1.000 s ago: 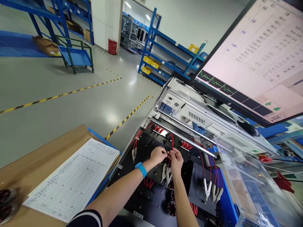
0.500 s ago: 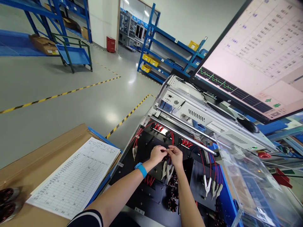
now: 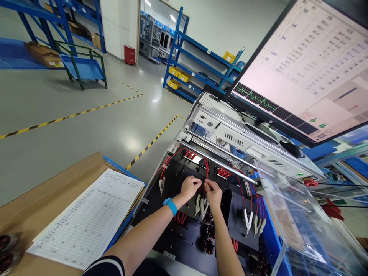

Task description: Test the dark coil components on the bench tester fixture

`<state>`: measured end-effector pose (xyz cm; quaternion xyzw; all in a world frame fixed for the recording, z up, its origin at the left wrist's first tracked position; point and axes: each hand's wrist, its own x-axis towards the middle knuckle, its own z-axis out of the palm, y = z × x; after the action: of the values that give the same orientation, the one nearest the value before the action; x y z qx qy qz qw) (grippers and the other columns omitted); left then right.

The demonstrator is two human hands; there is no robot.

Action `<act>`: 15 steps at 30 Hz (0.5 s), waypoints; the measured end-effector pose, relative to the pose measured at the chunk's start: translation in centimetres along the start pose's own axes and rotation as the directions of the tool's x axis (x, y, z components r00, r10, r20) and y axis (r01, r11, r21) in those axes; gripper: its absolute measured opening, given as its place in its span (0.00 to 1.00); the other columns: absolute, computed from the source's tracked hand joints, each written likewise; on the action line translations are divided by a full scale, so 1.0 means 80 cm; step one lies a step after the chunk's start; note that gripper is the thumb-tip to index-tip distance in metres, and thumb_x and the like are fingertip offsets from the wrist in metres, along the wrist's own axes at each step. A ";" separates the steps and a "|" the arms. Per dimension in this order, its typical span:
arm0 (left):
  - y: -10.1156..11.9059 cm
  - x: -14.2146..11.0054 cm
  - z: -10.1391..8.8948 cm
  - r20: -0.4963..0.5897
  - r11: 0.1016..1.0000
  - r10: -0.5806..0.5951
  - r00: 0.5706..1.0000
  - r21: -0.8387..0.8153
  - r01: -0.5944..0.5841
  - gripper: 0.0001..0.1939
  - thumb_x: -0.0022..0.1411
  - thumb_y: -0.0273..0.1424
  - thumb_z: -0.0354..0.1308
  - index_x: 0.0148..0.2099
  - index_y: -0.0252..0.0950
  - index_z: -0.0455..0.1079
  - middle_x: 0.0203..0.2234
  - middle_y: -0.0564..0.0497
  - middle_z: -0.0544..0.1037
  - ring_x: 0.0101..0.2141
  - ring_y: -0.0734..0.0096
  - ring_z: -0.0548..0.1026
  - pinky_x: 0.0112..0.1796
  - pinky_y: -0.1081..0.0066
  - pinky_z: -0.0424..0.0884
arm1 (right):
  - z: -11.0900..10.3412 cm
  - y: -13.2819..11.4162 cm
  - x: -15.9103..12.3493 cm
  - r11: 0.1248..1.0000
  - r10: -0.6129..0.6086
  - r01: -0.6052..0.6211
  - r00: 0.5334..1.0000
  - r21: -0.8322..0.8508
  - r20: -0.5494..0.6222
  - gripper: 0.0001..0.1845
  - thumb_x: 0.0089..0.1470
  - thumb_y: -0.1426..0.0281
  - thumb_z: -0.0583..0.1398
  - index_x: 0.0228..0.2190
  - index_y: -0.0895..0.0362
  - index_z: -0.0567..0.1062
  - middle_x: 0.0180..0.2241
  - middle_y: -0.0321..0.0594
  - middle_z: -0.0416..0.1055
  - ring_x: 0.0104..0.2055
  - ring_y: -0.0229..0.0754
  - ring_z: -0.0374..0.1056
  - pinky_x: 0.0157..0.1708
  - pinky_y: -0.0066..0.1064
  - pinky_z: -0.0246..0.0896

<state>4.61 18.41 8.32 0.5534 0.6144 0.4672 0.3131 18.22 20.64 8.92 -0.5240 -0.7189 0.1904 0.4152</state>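
My left hand is pinched closed over the black test panel, at a bundle of red wires. Facing it from the other side, my right hand has its fingertips pressed together at the same wires. A narrow gap separates the two sets of fingertips; whatever they pinch is too small to make out. Pale alligator clips hang just below the fingers. Dark round coils with copper-coloured spots sit lower on the panel, beside my right forearm.
More clips lie to the right on red and blue wires. Metal rails cross behind my hands, below a monitor. A clear plastic cover stands at right. Left, a printed form lies on cardboard.
My fingertips have come slightly apart, while both hands stay at the red wires. The whole view has shifted a little.
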 end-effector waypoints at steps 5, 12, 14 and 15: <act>-0.001 0.001 0.000 0.014 1.000 0.010 1.000 0.018 -0.010 0.09 0.57 0.30 0.53 0.34 0.40 0.76 0.26 0.52 0.73 0.31 0.72 0.70 0.33 0.74 0.64 | -0.002 -0.011 0.002 0.975 -0.156 0.160 0.987 -0.155 0.042 0.14 0.53 0.66 0.53 0.35 0.55 0.76 0.35 0.43 0.72 0.37 0.42 0.68 0.38 0.34 0.64; -0.002 0.002 0.002 0.029 0.998 0.036 0.999 0.056 -0.038 0.10 0.58 0.30 0.51 0.36 0.39 0.75 0.27 0.51 0.73 0.31 0.71 0.70 0.35 0.73 0.65 | 0.000 -0.007 0.002 0.868 -0.233 0.273 0.962 -0.415 0.145 0.18 0.57 0.63 0.49 0.35 0.55 0.76 0.36 0.42 0.72 0.35 0.41 0.68 0.31 0.29 0.61; -0.001 -0.005 0.001 0.029 0.996 0.034 0.999 0.077 -0.036 0.10 0.57 0.31 0.52 0.35 0.39 0.75 0.28 0.50 0.73 0.33 0.70 0.70 0.37 0.72 0.65 | -0.001 -0.007 -0.001 0.841 -0.211 0.268 0.962 -0.469 0.171 0.18 0.58 0.64 0.47 0.36 0.55 0.75 0.37 0.41 0.71 0.35 0.40 0.67 0.29 0.28 0.59; 0.000 -0.010 0.001 0.030 0.995 0.036 0.999 0.091 -0.039 0.09 0.55 0.32 0.54 0.36 0.39 0.75 0.30 0.50 0.73 0.35 0.68 0.70 0.38 0.71 0.66 | 0.000 -0.007 -0.003 0.834 -0.197 0.261 0.964 -0.486 0.181 0.17 0.58 0.64 0.47 0.36 0.55 0.74 0.37 0.41 0.71 0.35 0.40 0.67 0.28 0.28 0.58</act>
<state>4.83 17.68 8.19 0.5853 0.6202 0.4363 0.2872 17.96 20.21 9.22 -0.5117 -0.8252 -0.0240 0.2378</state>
